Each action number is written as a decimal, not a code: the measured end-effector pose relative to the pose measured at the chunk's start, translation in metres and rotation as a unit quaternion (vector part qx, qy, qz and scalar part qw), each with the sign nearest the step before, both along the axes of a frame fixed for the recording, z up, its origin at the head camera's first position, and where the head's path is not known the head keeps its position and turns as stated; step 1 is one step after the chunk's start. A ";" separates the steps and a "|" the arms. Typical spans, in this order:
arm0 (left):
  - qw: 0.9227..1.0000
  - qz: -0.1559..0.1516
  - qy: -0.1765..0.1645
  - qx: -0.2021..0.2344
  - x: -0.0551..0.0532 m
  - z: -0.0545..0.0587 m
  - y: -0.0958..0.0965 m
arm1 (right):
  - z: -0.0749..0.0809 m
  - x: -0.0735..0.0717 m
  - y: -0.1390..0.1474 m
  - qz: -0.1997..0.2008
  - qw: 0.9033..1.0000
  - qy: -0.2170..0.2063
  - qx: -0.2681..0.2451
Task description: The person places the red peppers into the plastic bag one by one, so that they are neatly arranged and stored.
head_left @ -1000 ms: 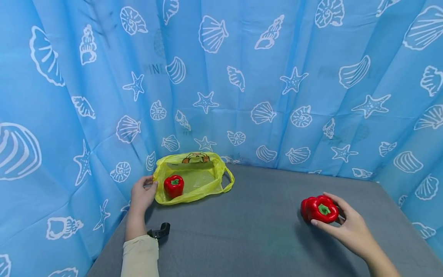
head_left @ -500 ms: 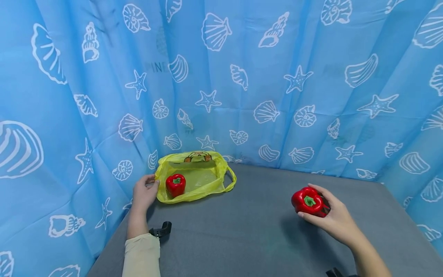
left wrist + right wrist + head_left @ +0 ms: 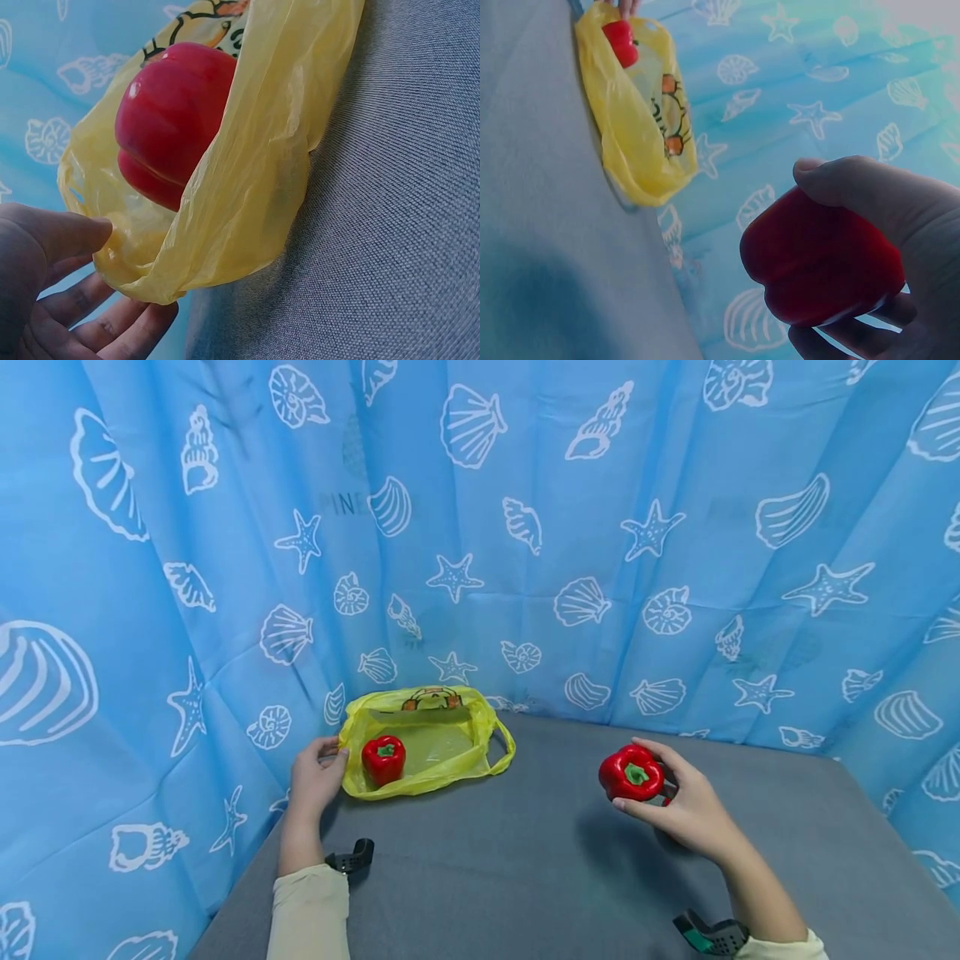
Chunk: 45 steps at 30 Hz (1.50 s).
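A yellow plastic bag (image 3: 450, 767) lies on the grey table with its mouth spread open. Inside it, near the left end, sits a red bell pepper (image 3: 384, 760) with a green stem. My left hand (image 3: 315, 781) pinches the bag's left edge between thumb and fingers; the left wrist view shows the thumb (image 3: 82, 234) on the inner side of the plastic. Above the table to the right, my right hand (image 3: 686, 802) grips a second red bell pepper (image 3: 621, 777), stem facing up and left. In the right wrist view that pepper (image 3: 817, 259) lies between thumb and fingers.
A blue curtain (image 3: 525, 527) printed with white shells and starfish hangs behind the table and along its sides. The grey tabletop (image 3: 510, 860) stretches between the bag and my right hand. A handle loop (image 3: 504, 752) sticks out at the bag's right end.
My right hand has carried its pepper leftward and slightly farther back, toward the bag. The left hand keeps its hold on the bag's edge; the whole view has shifted slightly.
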State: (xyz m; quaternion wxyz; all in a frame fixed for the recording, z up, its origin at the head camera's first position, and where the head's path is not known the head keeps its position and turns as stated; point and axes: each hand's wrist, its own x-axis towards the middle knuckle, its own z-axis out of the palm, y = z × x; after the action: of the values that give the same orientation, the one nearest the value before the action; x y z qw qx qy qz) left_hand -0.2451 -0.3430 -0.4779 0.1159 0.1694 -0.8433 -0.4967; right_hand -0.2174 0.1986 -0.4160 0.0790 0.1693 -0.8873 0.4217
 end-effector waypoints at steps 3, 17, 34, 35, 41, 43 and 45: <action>1.000 0.001 0.001 -0.004 0.000 -0.002 -0.001 | -0.002 -0.007 -0.009 0.008 1.000 0.005 -0.006; 1.000 -0.001 0.013 -0.005 -0.001 -0.002 -0.004 | -0.003 -0.027 -0.051 0.042 0.998 -0.023 -0.051; 1.000 0.003 -0.001 -0.003 -0.003 0.000 -0.006 | 0.000 -0.064 -0.119 0.115 0.987 -0.047 -0.099; 1.000 0.002 0.000 -0.001 -0.003 0.000 -0.006 | -0.001 -0.066 -0.124 0.118 0.987 -0.049 -0.102; 1.000 0.002 -0.003 0.002 -0.003 -0.001 -0.005 | -0.008 -0.076 -0.152 0.137 0.981 -0.072 -0.118; 1.000 0.002 -0.004 -0.001 -0.003 -0.001 -0.005 | -0.010 -0.080 -0.160 0.138 0.981 -0.074 -0.117; 1.000 0.002 -0.005 -0.001 -0.004 -0.002 -0.005 | -0.012 -0.084 -0.168 0.136 0.981 -0.076 -0.114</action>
State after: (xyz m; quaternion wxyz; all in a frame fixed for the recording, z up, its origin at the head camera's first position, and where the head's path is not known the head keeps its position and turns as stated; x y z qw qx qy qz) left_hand -0.2493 -0.3481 -0.4794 0.1127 0.1736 -0.8443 -0.4943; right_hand -0.3013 0.0304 -0.4281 -0.0285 0.2458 -0.8057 0.5382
